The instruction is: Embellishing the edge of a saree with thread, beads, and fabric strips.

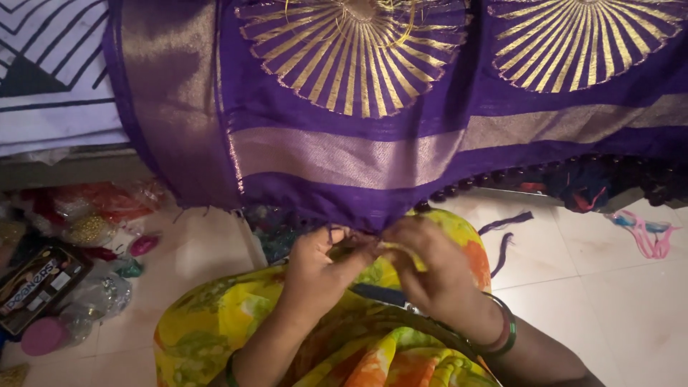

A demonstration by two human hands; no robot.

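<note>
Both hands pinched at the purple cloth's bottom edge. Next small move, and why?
Probably draw the pinched threads snug at the hem. The left hand and right hand both pinch the lower edge of the purple cloth, fingertips nearly touching; the beaded fringe runs on from there.

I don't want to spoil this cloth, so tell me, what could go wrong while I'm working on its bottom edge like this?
1. Both hands, the left hand and the right hand, pinch the hem of the purple cloth close together; a hard tug might pucker its gold band.
2. Loose purple threads lie on the floor and could get dirty or tangle.
3. Small packets and beads lie crowded at the side; a sweep of the cloth may scatter them.
</note>
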